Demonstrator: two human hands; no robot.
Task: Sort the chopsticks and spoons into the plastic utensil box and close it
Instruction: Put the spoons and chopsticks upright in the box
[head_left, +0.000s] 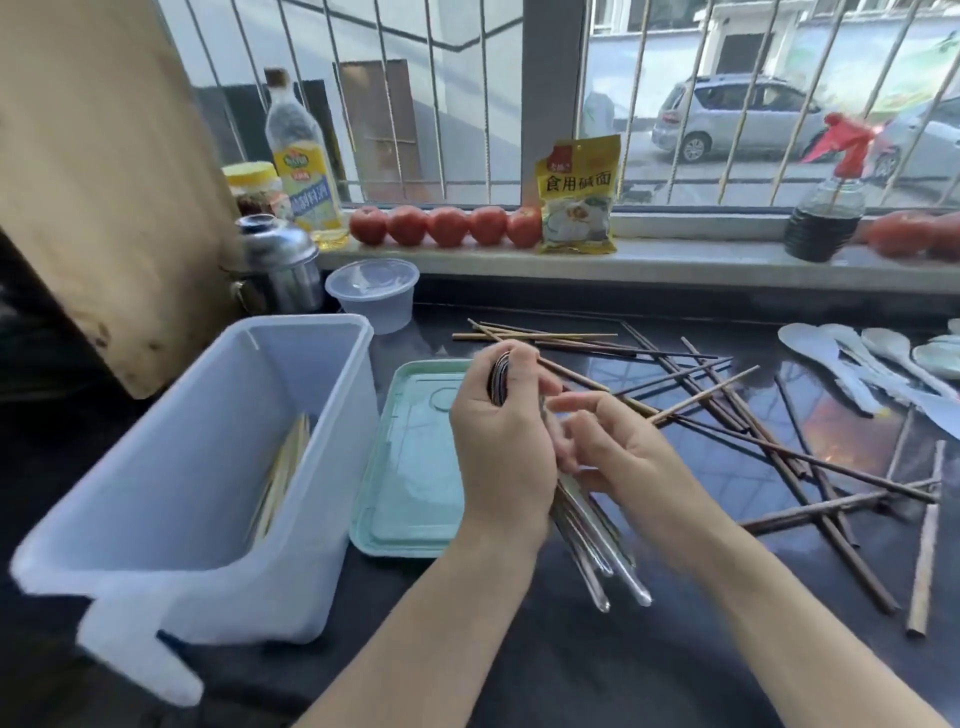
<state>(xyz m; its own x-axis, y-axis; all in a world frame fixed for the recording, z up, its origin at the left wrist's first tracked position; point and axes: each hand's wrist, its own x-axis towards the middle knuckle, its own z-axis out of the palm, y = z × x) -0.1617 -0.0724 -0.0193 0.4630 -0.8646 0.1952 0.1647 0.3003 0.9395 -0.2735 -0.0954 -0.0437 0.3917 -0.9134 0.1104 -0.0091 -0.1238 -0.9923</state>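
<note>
My left hand (501, 441) grips a stack of metal spoons (597, 545), bowls up at the thumb and handles pointing down toward me. My right hand (618, 447) touches the same bundle from the right, fingers loosely curled against the handles. The translucent plastic utensil box (156, 519) stands open at the left with some light wooden chopsticks (280, 473) leaning inside. Its pale green lid (410, 499) lies flat beside it, partly under my left hand. Several dark and light chopsticks (753, 426) lie scattered on the black counter to the right. White ceramic spoons (872, 369) lie at the far right.
A round plastic tub (372, 293) and a steel pot (280, 265) stand behind the box. On the windowsill are an oil bottle (304, 161), a jar (254, 189), tomatoes (447, 226), a yellow packet (577, 195) and a spray bottle (831, 208). A wooden board (104, 182) leans at the left.
</note>
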